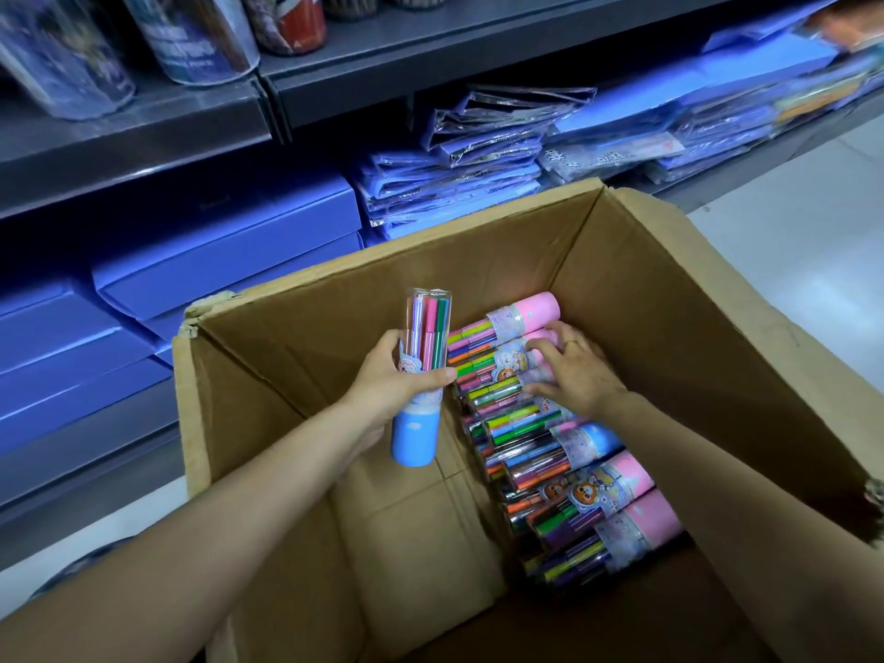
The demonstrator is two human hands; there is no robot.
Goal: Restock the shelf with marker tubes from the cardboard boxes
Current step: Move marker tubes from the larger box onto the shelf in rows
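Marker tubes being drawn from an open cardboard box (669,299) beside the shelf (335,83).

Left hand (397,375) grips one blue-capped marker tube (423,375) upright, fingers and thumb wrapped round its middle, held above the bare side of the box floor; right hand (569,370) lies with fingers spread and lightly bent over a pink-capped tube (507,361) at the far end of the row of tubes (574,471) lying side by side along the right wall — whether it has closed on that tube cannot be told. Risk, as a judgement: the smooth plastic could slip from a one-handed grasp, and lifting one tube from the packed row may roll its neighbours — or snag the box's raised flaps on the way up to the shelf.
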